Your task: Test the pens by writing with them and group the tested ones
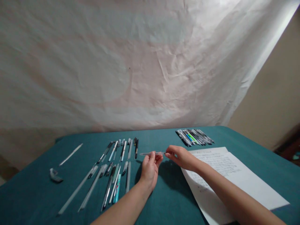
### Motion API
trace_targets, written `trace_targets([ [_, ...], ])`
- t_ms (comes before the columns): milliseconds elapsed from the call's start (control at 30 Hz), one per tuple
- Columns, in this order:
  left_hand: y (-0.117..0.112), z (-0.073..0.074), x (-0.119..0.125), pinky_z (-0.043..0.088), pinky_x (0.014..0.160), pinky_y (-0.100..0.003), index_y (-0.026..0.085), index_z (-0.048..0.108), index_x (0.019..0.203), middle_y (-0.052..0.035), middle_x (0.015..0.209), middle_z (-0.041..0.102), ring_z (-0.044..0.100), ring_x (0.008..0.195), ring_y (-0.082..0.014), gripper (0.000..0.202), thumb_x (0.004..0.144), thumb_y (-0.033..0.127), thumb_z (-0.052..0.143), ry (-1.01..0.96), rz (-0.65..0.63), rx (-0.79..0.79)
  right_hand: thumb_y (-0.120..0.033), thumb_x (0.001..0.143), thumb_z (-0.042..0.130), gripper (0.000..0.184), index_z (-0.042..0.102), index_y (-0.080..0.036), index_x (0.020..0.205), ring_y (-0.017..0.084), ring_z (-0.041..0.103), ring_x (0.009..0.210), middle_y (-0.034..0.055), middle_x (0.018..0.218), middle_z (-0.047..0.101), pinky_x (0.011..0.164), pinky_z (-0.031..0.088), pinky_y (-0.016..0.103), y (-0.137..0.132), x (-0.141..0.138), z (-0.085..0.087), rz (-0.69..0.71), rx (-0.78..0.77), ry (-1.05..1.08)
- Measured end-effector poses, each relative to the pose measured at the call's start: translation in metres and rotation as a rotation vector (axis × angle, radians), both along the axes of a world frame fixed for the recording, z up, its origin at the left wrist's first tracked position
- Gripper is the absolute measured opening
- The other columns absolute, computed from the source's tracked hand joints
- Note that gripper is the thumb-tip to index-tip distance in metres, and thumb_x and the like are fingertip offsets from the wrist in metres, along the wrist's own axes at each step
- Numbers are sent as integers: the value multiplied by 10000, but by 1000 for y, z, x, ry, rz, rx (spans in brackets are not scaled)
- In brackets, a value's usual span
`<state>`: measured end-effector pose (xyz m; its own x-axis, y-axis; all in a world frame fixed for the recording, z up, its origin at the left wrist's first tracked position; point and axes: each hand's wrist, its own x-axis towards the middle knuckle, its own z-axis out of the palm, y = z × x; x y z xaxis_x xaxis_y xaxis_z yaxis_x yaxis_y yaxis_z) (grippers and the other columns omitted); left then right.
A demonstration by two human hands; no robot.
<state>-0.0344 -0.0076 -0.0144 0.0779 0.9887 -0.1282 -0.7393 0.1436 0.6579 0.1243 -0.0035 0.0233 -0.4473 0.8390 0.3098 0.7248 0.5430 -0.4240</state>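
A slim see-through pen (145,153) lies level between my two hands above the cloth. Its barrel is pinched between the thumb and fingers of my left hand (149,171). My right hand (180,157) closes its fingertips on the pen's dark right end; those fingers hide the very tip and any small part there. Left of my hands, pens and parts lie in two rough rows, with a black pen (136,148) and a see-through barrel (128,177) nearest to my left hand. Beneath my right forearm is a sheet of handwritten paper (243,184).
A dark green cloth (77,175) covers the table. Several pens (192,137) lie side by side at the back right. A turquoise pen (117,189) is in the front row. Further left are a thin white stick (71,154) and a crumpled dark, shiny object (55,175). A pale sheet (140,78) hangs behind.
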Motion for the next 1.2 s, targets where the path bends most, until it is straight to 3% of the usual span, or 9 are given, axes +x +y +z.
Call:
trace_targets([
  [167,0,2,0,513,702,-228,120,541,790,-59,725,654,631,678,-101,91,856,130,479,0,-4,-6,-318,891,399,213,508,-180,769,113,480,638,6,702,538,599,356,209,-1,-2,0,-14,20,35],
  [467,1,5,0,514,710,-221,119,543,787,-61,738,661,630,681,-97,93,856,144,486,7,6,-14,-373,919,312,363,512,-157,707,101,525,587,11,651,580,582,393,207,0,-7,-4,39,-189,256],
  [633,-1,12,-1,519,678,-202,120,554,787,-50,728,650,627,667,-92,76,844,143,508,-7,-3,-24,-442,882,380,382,542,-148,701,108,527,599,8,647,580,589,408,222,-5,-3,12,37,-217,301],
  [733,-5,19,-1,500,568,-155,125,571,799,-25,691,629,601,593,-72,43,817,160,556,-23,-59,-59,-458,750,591,357,556,-154,932,141,550,755,34,830,603,679,440,250,-11,4,29,137,-226,308],
  [833,-13,24,2,450,501,-132,125,596,813,0,647,602,558,534,-55,77,774,189,616,-48,-201,-39,-421,604,733,842,319,-195,1301,186,506,994,92,1128,517,831,424,301,-17,4,37,294,-225,302],
  [867,-15,25,4,448,516,-140,125,605,825,0,655,603,560,548,-59,103,760,201,632,-51,-253,-21,-419,616,727,909,238,-208,1352,194,479,1045,104,1186,474,866,406,312,-19,1,37,326,-216,291],
  [933,-20,25,7,459,594,-174,132,618,865,-14,726,622,581,629,-84,158,743,227,650,-31,-329,24,-430,740,617,780,214,-223,1375,191,460,1070,105,1207,442,899,380,321,-22,-5,35,345,-193,263],
  [1033,-24,24,10,450,678,-218,151,629,884,-37,847,635,577,733,-117,185,771,297,610,107,-376,151,-433,891,367,466,377,-233,1312,168,501,991,82,1129,476,874,387,313,-26,-7,33,256,-163,229],
  [1200,-40,28,14,396,809,-255,179,659,901,-64,890,648,560,868,-174,251,849,340,474,707,-503,601,-470,911,248,500,623,-165,1042,143,549,811,68,932,560,775,427,294,-42,32,34,-80,-120,352],
])
